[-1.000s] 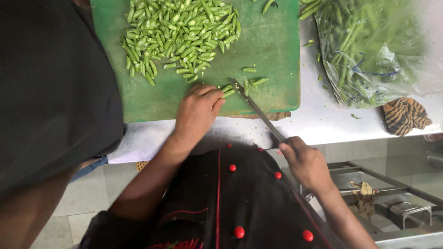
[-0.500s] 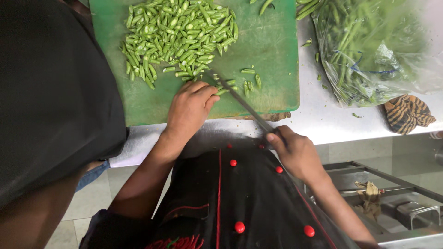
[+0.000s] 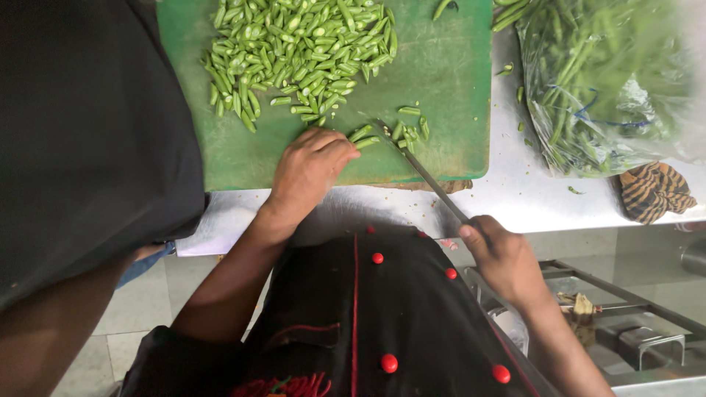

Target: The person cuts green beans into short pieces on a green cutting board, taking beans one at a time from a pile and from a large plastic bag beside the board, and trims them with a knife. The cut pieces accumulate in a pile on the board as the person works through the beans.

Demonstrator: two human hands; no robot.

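Observation:
A green cutting board [image 3: 448, 88] lies on a steel counter. A big heap of cut green bean pieces [image 3: 294, 51] covers its far left part. My left hand [image 3: 309, 169] rests on the board's near edge, fingers curled, pinning a few green beans [image 3: 364, 136] by their ends. My right hand [image 3: 504, 257] is below the counter edge and grips the handle of a long knife [image 3: 419, 165]. The blade slants up to the left, and its tip lies on the board among a few loose bean pieces [image 3: 412, 129].
A clear plastic bag of whole green beans [image 3: 603, 81] lies on the counter [image 3: 515, 198] at the right. A striped brown cloth [image 3: 654, 191] sits beside it. Another person in a black top [image 3: 88, 140] stands at the left. A metal rack [image 3: 625, 323] is below right.
My left hand has slid left along the board's near edge with the beans. The knife tip has followed it left across the board, and my right hand shifted slightly.

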